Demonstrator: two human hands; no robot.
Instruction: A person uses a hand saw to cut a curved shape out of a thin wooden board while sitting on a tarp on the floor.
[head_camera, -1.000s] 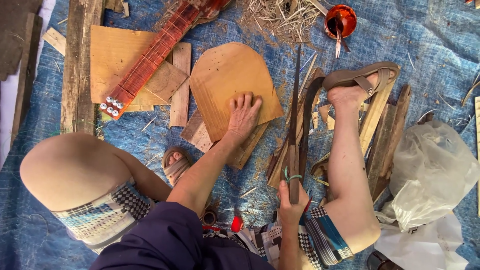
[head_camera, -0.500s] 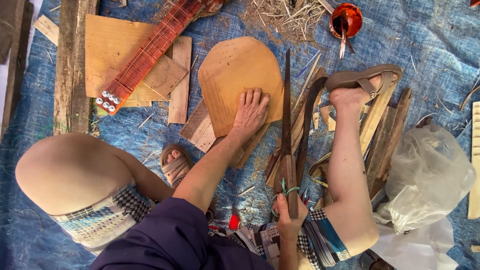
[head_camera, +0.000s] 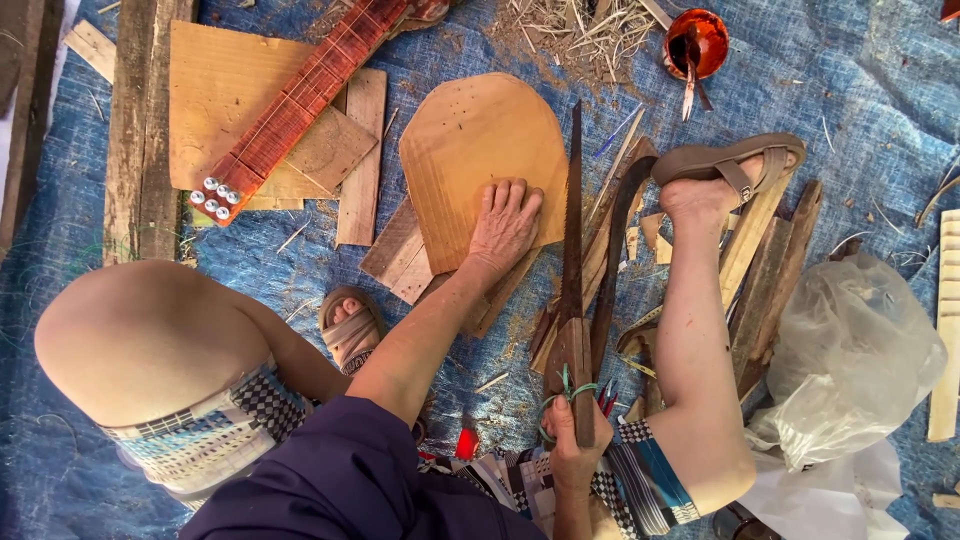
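Left hand (head_camera: 505, 225) flat, fingers spread, pinning thin rounded plywood panel (head_camera: 480, 160); right hand (head_camera: 568, 440) clenched around handsaw (head_camera: 572, 290) handle. Probably light, stiff, slightly flexy; best pressed near the cut.

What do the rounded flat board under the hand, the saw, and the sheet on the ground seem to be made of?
The rounded tan board under the left hand looks like thin bare wood or plywood: matt, with visible grain. The long saw in the right hand appears to have a dark, dull metal blade and a brown wooden handle. The blue ground sheet seems to be woven plastic tarpaulin, judging by its crosshatch texture.
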